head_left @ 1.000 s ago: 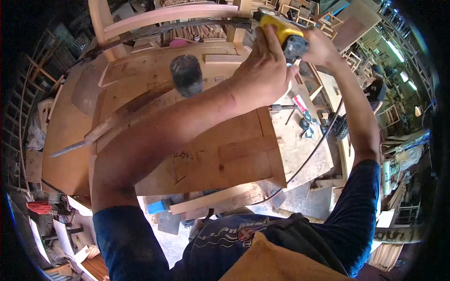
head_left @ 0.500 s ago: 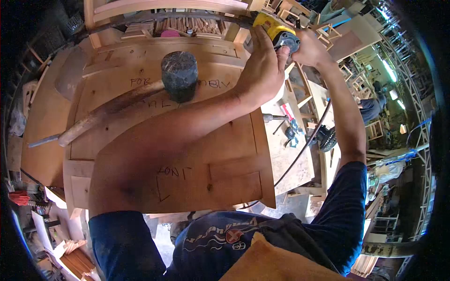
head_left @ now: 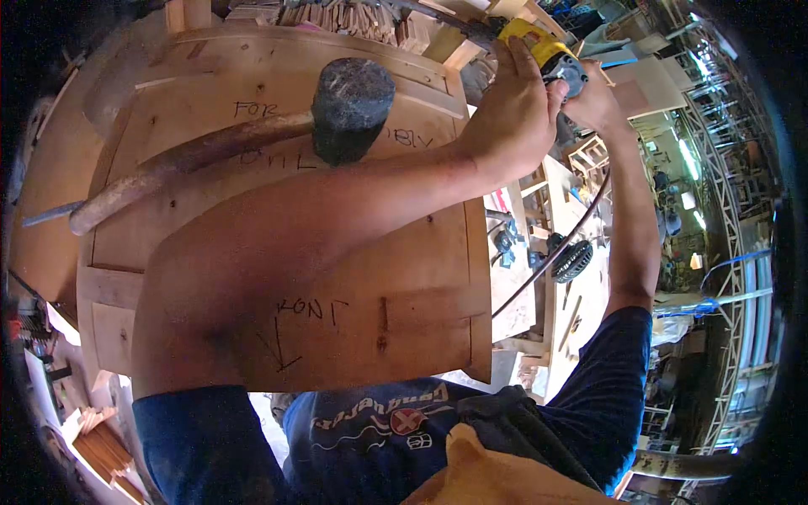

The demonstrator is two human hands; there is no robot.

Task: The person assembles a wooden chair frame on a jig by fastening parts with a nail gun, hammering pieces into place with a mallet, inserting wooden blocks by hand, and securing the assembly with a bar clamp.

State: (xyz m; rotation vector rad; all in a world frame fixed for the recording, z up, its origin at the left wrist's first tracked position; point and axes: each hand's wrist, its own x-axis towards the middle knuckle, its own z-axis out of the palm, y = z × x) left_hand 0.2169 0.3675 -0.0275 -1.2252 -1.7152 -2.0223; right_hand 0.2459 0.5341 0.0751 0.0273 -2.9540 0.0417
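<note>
At the upper right, my left hand (head_left: 518, 118) lies over a yellow-and-black power tool (head_left: 539, 49), fingers along its body and thumb near its grey rear end. My right hand (head_left: 593, 99) is closed at the tool's far side; its fingers are mostly hidden. A dark metal bar (head_left: 442, 13) meets the tool's front end. Below my hands, a wooden panel (head_left: 421, 278) with handwritten marks spreads under my left arm. On it rests a mallet with a dark, blocky head (head_left: 353, 105) and a worn wooden handle (head_left: 202, 156).
Stacked wood strips (head_left: 341, 21) are beyond the panel. To the right, a pale work surface (head_left: 513, 295) carries small tools, and a dark cable (head_left: 564, 240) runs past a black fan (head_left: 572, 259). Wooden frames (head_left: 593, 156) stand farther off. Cut boards (head_left: 105, 454) lie at lower left.
My view has shifted, so the panel and mallet appear larger. Both hands and the power tool now sit farther right in view, with the same hold.
</note>
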